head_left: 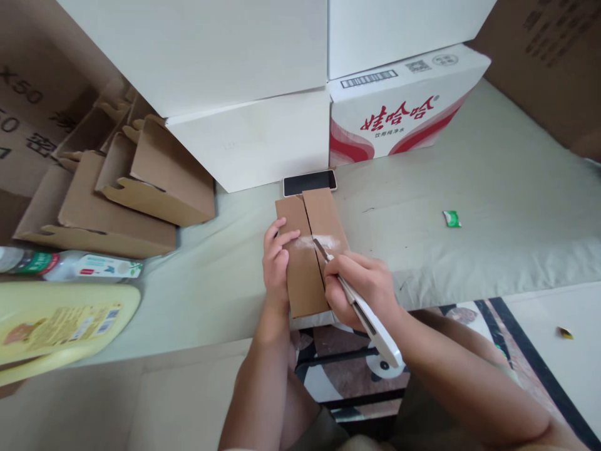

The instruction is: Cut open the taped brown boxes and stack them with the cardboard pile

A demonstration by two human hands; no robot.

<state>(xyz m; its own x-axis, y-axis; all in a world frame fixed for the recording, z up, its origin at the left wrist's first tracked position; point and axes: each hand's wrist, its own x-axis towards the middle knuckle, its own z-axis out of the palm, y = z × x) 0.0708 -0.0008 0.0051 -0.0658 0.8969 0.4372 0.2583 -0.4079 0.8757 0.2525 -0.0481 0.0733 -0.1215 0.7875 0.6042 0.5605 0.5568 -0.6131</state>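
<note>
A small brown cardboard box (307, 263) lies flat on the pale surface in front of me, its two top flaps meeting at a seam with a whitish tape patch. My left hand (276, 263) rests on the box's left side, fingers curled over the left flap, pressing it down. My right hand (359, 288) is closed round a white utility knife (370, 319), whose blade tip touches the seam near the tape patch. A dark phone (310, 182) lies just beyond the box.
Stacked white boxes (235, 94) and a red-printed carton (404, 106) stand behind. Folded brown cardboard boxes (131, 188) lie at left, above a plastic bottle (70, 265) and a yellow container (56, 326). A small green wrapper (451, 218) lies at right.
</note>
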